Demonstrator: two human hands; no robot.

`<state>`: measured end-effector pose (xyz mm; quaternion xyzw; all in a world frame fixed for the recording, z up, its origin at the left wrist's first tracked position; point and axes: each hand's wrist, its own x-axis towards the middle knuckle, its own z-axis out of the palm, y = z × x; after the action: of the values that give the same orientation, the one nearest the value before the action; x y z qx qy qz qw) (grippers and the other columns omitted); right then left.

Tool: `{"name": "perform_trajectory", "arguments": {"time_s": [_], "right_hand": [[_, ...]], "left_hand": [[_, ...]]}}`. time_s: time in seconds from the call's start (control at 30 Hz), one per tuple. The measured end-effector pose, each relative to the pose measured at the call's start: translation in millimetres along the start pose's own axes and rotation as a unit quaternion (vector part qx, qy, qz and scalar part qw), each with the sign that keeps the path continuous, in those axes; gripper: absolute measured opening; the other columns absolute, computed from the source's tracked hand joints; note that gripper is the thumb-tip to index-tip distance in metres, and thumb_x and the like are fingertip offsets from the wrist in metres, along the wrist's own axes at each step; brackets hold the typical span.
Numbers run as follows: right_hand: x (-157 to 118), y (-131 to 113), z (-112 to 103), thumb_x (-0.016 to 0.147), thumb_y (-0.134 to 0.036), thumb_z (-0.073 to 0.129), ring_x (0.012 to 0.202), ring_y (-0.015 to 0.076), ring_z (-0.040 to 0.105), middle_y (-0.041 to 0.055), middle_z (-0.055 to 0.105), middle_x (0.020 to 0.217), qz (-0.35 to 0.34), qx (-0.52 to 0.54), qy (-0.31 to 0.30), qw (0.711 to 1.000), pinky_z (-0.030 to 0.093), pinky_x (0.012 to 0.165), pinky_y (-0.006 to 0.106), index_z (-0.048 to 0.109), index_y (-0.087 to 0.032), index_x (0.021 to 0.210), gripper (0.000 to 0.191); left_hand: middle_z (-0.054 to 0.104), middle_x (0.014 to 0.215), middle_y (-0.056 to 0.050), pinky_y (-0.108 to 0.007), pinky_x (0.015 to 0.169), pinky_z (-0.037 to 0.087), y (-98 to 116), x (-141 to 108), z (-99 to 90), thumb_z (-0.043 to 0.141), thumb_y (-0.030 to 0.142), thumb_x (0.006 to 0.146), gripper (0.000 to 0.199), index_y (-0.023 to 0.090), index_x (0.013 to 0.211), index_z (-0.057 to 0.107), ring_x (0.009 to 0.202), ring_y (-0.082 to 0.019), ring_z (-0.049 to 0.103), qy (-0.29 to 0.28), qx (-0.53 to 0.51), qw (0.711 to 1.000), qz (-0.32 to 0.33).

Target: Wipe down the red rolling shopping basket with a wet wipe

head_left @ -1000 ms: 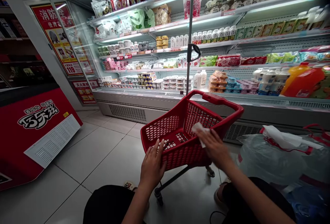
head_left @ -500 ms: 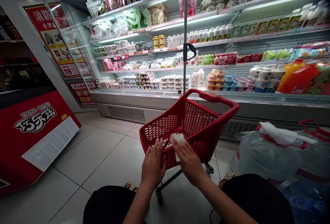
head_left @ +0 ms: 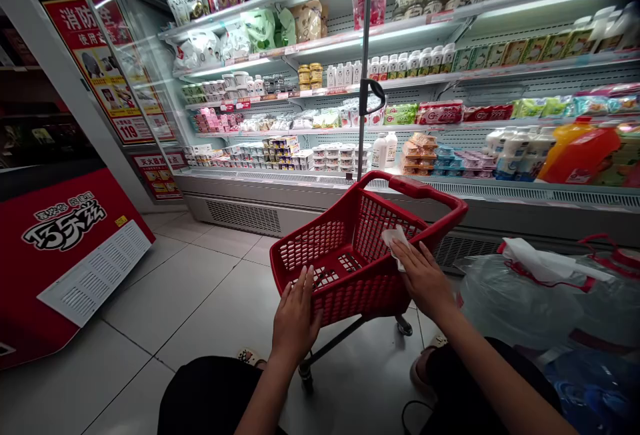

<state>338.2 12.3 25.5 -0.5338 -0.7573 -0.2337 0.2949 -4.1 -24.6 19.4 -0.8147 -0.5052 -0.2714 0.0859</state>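
Note:
A red plastic shopping cart (head_left: pixel 345 298) with a lattice basket stands in front of me. My left hand (head_left: pixel 296 318) rests on its near left rim, fingers stretched out flat and nothing visible in them. Farther right along the near side, my right hand (head_left: pixel 425 281) presses a crumpled white tissue (head_left: pixel 396 241) against the cart's upper rim, below the handle (head_left: pixel 415 187). The tissue sticks out past the fingertips over the inside of the basket. The fingers of the right hand lie over part of it, and its underside is hidden.
Behind the cart runs a lit refrigerated display (head_left: pixel 300 188) with dairy and drinks. A red chest freezer (head_left: pixel 75 248) stands left. Wrapped large water bottles (head_left: pixel 525 295) sit close at my right. My knees flank the cart, which has wheels (head_left: pixel 404 325) on the tiled floor.
My right hand has slid with the tissue to the right and up along the cart's near side, toward the handle. My left hand stays at the left rim.

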Motion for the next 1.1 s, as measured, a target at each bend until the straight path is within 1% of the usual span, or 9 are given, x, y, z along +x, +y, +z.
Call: {"name": "perform_trajectory", "arguments": {"time_s": [0.1, 0.2, 0.3, 0.4, 0.5, 0.7, 0.8, 0.9, 1.1], "right_hand": [[-1.0, -32.8, 10.8, 0.097, -0.010, 0.042, 0.152, 0.0246, 0.041, 0.0048, 0.043, 0.164, 0.003, 0.023, 0.003, 1.000, 0.031, 0.128, 0.052, 0.010, -0.024, 0.170, 0.080], [-2.9, -96.2, 20.7, 0.092, -0.007, 0.044, 0.153, 0.0247, 0.038, 0.0028, 0.043, 0.164, -0.021, 0.071, -0.005, 0.997, 0.036, 0.126, 0.049, 0.014, -0.023, 0.169, 0.085], [-4.8, -149.8, 19.3, 0.082, -0.003, 0.045, 0.156, 0.0227, 0.033, 0.0026, 0.035, 0.168, -0.087, 0.117, -0.030, 0.989, 0.035, 0.127, 0.046, 0.016, -0.019, 0.169, 0.093], [-7.4, -163.3, 11.4, 0.080, -0.002, 0.045, 0.156, 0.0211, 0.032, 0.0016, 0.034, 0.169, -0.137, 0.132, -0.045, 0.981, 0.032, 0.129, 0.045, 0.018, -0.018, 0.168, 0.093], [-11.1, -131.9, 6.7, 0.081, 0.000, 0.041, 0.155, 0.0174, 0.034, -0.0002, 0.036, 0.168, -0.143, 0.116, -0.050, 0.982, 0.024, 0.131, 0.044, 0.018, -0.021, 0.168, 0.093], [-13.2, -3.9, 1.7, 0.092, -0.005, 0.039, 0.152, 0.0208, 0.041, 0.0022, 0.041, 0.166, -0.048, 0.000, -0.023, 0.999, 0.022, 0.130, 0.050, 0.019, -0.026, 0.168, 0.082], [-8.9, 42.3, -4.5, 0.100, -0.014, 0.038, 0.151, 0.0253, 0.043, 0.0041, 0.043, 0.165, 0.017, -0.055, 0.012, 0.998, 0.024, 0.129, 0.052, 0.024, -0.025, 0.167, 0.070], [-2.9, 57.7, -12.6, 0.104, -0.021, 0.037, 0.153, 0.0283, 0.038, 0.0035, 0.043, 0.165, 0.078, -0.064, 0.050, 0.994, 0.024, 0.128, 0.055, 0.032, -0.025, 0.165, 0.061], [13.8, 40.9, -37.5, 0.108, -0.026, 0.031, 0.155, 0.0270, 0.034, 0.0046, 0.032, 0.171, 0.163, 0.018, 0.187, 0.969, 0.023, 0.129, 0.054, 0.028, -0.027, 0.166, 0.058]], "left_hand": [[0.030, 0.172, -0.010, -0.049, 0.123, 0.038, 4.9, -0.2, 4.4, 0.051, 0.024, 0.100, 0.088, 0.027, 0.169, -0.002, 0.148, -0.027, 0.048, 0.001, 0.008, 1.000, 0.005], [0.029, 0.172, -0.011, -0.049, 0.123, 0.038, 7.4, -0.7, 7.8, 0.053, 0.023, 0.099, 0.090, 0.026, 0.169, -0.002, 0.149, -0.027, 0.046, 0.001, 0.016, 1.000, 0.012], [0.030, 0.171, -0.010, -0.049, 0.123, 0.038, 6.5, -1.5, 8.1, 0.050, 0.021, 0.098, 0.089, 0.026, 0.169, -0.004, 0.152, -0.026, 0.041, 0.002, 0.022, 1.000, 0.017], [0.029, 0.171, -0.010, -0.048, 0.122, 0.039, 4.6, -3.1, 5.5, 0.047, 0.019, 0.099, 0.088, 0.025, 0.169, -0.004, 0.153, -0.025, 0.040, 0.001, 0.016, 1.000, 0.022], [0.028, 0.172, -0.010, -0.047, 0.123, 0.038, 4.3, -5.2, 2.1, 0.049, 0.020, 0.099, 0.088, 0.024, 0.169, -0.003, 0.154, -0.024, 0.039, -0.010, 0.009, 1.000, 0.020], [0.028, 0.172, -0.008, -0.047, 0.125, 0.035, 6.3, -4.1, -0.1, 0.051, 0.021, 0.099, 0.087, 0.026, 0.169, -0.001, 0.153, -0.024, 0.040, -0.017, -0.003, 1.000, 0.011], [0.028, 0.172, -0.007, -0.047, 0.125, 0.036, 6.5, -1.6, 1.0, 0.050, 0.022, 0.100, 0.085, 0.027, 0.169, 0.001, 0.152, -0.025, 0.042, -0.014, -0.005, 1.000, 0.011], [0.027, 0.173, -0.007, -0.047, 0.124, 0.037, 6.0, -0.6, 2.1, 0.050, 0.022, 0.100, 0.084, 0.028, 0.169, 0.003, 0.150, -0.025, 0.045, -0.014, 0.002, 1.000, 0.010], [0.030, 0.172, -0.008, -0.049, 0.122, 0.040, 3.9, -3.3, 2.9, 0.051, 0.022, 0.100, 0.082, 0.027, 0.169, 0.007, 0.147, -0.026, 0.049, -0.012, 0.013, 1.000, 0.015]]}}
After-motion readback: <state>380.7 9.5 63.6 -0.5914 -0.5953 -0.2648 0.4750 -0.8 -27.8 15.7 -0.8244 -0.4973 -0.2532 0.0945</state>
